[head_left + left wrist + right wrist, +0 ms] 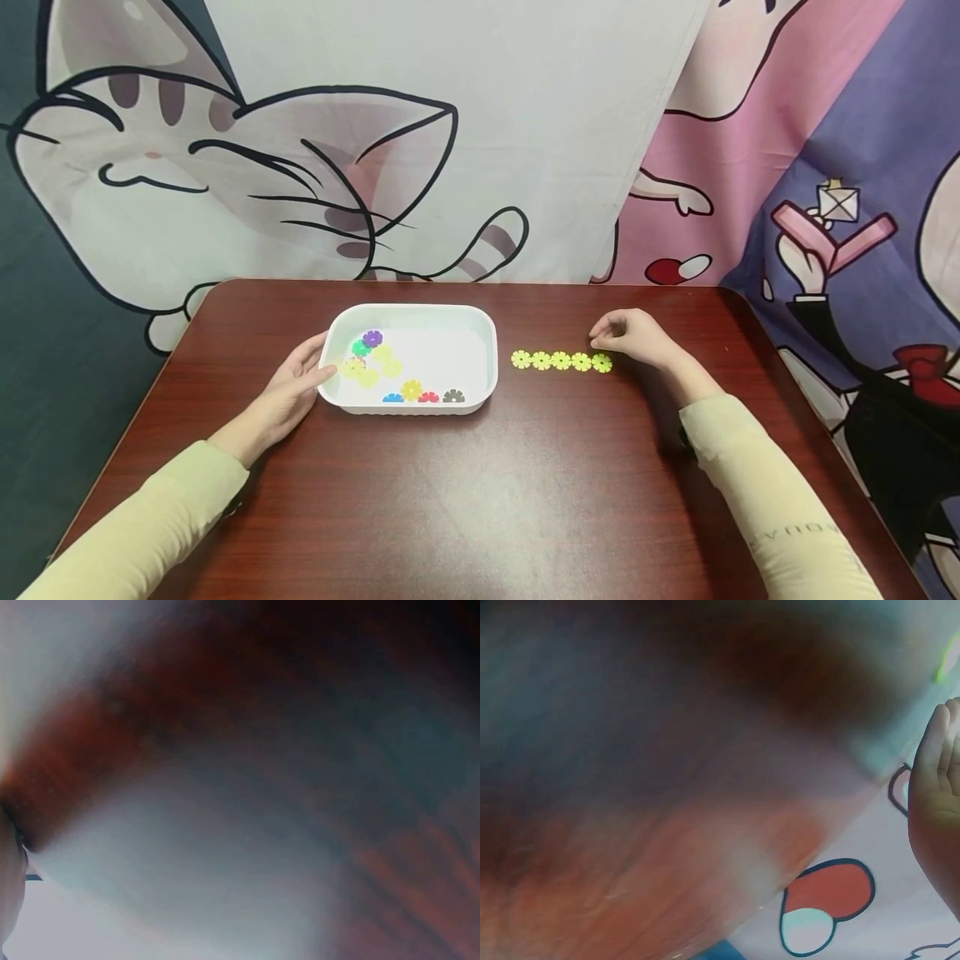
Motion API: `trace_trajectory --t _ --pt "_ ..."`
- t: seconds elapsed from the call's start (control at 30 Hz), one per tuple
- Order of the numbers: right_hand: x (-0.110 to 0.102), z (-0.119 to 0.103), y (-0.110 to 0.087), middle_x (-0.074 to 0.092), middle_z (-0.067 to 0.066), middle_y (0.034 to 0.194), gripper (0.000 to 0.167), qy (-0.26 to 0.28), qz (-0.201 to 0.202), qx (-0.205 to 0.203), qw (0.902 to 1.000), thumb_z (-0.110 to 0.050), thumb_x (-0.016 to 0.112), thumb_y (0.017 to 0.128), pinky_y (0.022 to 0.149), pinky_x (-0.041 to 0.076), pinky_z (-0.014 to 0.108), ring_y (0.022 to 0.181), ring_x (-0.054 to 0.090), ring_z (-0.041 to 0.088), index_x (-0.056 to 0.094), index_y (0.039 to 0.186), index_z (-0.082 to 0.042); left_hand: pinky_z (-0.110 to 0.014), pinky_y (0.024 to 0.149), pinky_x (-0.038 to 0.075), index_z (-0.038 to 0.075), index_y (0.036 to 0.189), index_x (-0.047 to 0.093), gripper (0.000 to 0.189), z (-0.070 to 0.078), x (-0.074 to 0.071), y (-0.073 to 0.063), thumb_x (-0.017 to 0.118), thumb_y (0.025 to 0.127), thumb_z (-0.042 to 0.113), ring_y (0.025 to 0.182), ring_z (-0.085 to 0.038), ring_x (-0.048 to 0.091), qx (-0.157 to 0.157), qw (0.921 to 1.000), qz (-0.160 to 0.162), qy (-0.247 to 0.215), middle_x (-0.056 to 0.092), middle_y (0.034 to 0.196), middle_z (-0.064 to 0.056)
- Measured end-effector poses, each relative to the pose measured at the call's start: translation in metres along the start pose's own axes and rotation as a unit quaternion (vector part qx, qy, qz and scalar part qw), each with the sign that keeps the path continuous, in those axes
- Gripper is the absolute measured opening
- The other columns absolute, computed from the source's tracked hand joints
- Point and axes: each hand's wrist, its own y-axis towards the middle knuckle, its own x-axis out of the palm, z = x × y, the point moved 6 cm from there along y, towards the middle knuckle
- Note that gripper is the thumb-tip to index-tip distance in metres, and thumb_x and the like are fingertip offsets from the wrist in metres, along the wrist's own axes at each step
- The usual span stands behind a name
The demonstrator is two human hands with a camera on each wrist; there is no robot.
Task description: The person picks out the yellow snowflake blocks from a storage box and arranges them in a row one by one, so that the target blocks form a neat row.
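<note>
A white plastic tray (483, 358) stands on the table, with my left hand (291, 385) gripping its left end. The left thumb lies over the rim while the fingers are along the outside wall. Inside lie flower-shaped discs: one purple (372, 338), one green (360, 347), one blue (393, 398), one red (428, 397), one grey (453, 396) and several yellow ones (411, 389). To the tray's right runs a straight row of several yellow-green flower discs (561, 360). My right hand (633, 335) hovers just behind the row's right end, fingers loosely bent; nothing shows between them.
The brown wooden table (450, 500) extends to a back edge against a cartoon-printed cloth (525, 125). Both wrist views are mostly blurred; the right one shows part of the right hand and a yellow-green sliver at the edge.
</note>
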Motion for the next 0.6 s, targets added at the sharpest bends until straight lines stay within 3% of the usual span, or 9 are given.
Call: trace_trajectory --t 0.4,0.6 --pt "0.012 -0.038 0.022 0.077 0.013 0.094 0.011 -0.002 -0.010 -0.027 0.9996 -0.009 0.081 0.093 0.075 0.051 0.019 0.082 0.065 0.010 0.079 0.103 -0.003 -0.006 0.108 0.042 0.010 0.167 0.018 0.071 0.001 0.000 0.001 0.056 0.108 0.006 0.165 -0.025 0.010 -0.006 1.0000 0.000 0.003 0.004 0.180 -0.016" --pt "0.023 -0.062 0.032 0.078 0.012 0.094 0.012 0.011 -0.005 -0.047 0.9988 -0.007 0.081 0.092 0.078 0.052 0.020 0.084 0.067 0.013 0.079 0.103 -0.002 -0.005 0.108 0.042 0.010 0.167 0.018 0.070 0.002 0.001 0.000 0.055 0.108 0.005 0.165 -0.025 0.011 -0.005 1.0000 0.001 -0.002 0.004 0.179 -0.017"
